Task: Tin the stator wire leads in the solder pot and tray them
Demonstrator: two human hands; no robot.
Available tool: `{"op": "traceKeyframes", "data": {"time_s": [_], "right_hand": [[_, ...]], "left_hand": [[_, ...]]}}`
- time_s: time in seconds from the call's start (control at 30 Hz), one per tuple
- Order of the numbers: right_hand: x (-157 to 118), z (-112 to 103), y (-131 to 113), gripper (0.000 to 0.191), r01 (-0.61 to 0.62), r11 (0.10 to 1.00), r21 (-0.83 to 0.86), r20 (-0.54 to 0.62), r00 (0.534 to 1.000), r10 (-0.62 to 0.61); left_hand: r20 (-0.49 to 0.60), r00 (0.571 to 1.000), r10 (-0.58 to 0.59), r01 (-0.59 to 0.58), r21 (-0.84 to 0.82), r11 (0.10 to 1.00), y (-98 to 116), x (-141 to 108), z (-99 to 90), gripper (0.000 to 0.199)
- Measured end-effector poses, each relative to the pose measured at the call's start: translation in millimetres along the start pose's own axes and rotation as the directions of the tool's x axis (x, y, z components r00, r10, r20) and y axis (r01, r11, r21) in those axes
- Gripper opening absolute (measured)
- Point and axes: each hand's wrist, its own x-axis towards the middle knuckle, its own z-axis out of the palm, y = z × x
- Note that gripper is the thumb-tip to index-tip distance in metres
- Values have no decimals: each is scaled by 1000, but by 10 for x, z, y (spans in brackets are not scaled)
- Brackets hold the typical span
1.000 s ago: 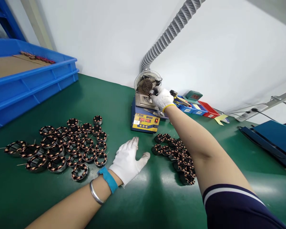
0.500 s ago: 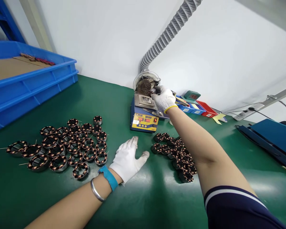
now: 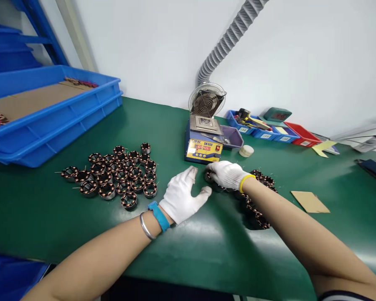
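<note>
My right hand, in a white knit glove with a yellow cuff, has its fingers closed round a motor stator at the near left edge of the right-hand group of stators. My forearm and glove hide part of that group. My left hand, also gloved, rests palm down on the table with thumb and fingers apart, holding nothing. To its left stands a cluster of stators, dark rings with copper windings and a few thin wire ends. Just beyond both hands is a blue and yellow solder pot with red digits.
A grey ribbed hose meets a round fan hood behind the pot. Left is a large blue crate. Small bins, a purple tray, a round tin and a cardboard piece lie right.
My right hand has come down from the solder pot's top to the right-hand stators, carrying a stator. The left hand stays on the table, open. The view has shifted.
</note>
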Motion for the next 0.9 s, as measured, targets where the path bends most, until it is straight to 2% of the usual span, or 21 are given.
{"op": "traceKeyframes", "data": {"time_s": [0.1, 0.17, 0.23, 0.27, 0.33, 0.37, 0.43, 0.5, 0.53, 0.57, 0.63, 0.7, 0.73, 0.8, 0.9], "right_hand": [[41, -9, 153, 32, -38, 999, -33, 68, 997, 40], [-11, -14, 214, 34, -99, 994, -44, 16, 995, 100], [-153, 26, 175, 37, -147, 989, 10, -196, 970, 146], [-249, 71, 108, 39, -131, 988, 79, -320, 936, 150], [-447, 217, -111, 38, 22, 966, 259, -498, 860, 115], [-530, 314, -251, 36, 147, 924, 354, -527, 847, 67], [-630, 529, -535, 37, 395, 801, 451, -550, 829, -100], [-634, 721, -751, 41, 491, 713, 501, -550, 816, -176], [-609, 791, -814, 43, 504, 677, 537, -547, 818, -175], [-575, 840, -844, 43, 492, 638, 592, -545, 828, -132], [-499, 877, -821, 42, 420, 510, 751, -511, 859, 46], [-436, 861, -731, 47, 325, 343, 881, -415, 879, 234], [-413, 843, -680, 51, 285, 285, 915, -366, 884, 291], [-383, 806, -593, 57, 223, 260, 940, -300, 901, 313], [-362, 784, -529, 61, 178, 312, 933, -263, 930, 258]], "left_hand": [[133, 991, 26, -57, 229, 972, 125, -28, -242, 57], [230, 972, -46, -55, 412, 909, 178, -9, -501, 53], [269, 945, -184, -9, 585, 811, 171, 41, -769, 55], [282, 927, -246, 4, 651, 759, 141, 72, -880, 58], [339, 874, -347, -7, 724, 690, 45, 130, -1011, 64], [371, 844, -386, -18, 740, 672, -12, 149, -1024, 64], [421, 819, -390, -74, 752, 655, -115, 159, -956, 57], [434, 856, -279, -155, 732, 663, -184, 133, -810, 41], [428, 883, -195, -193, 707, 681, -205, 111, -725, 33], [416, 903, -106, -225, 669, 708, -218, 89, -639, 28], [380, 924, 39, -266, 567, 779, -229, 49, -478, 22], [337, 934, 123, -278, 465, 840, -233, 23, -346, 19], [315, 938, 145, -277, 428, 860, -236, 15, -296, 18], [273, 946, 175, -276, 391, 878, -245, 7, -231, 17], [208, 957, 200, -270, 401, 875, -252, -4, -211, 13]]}}
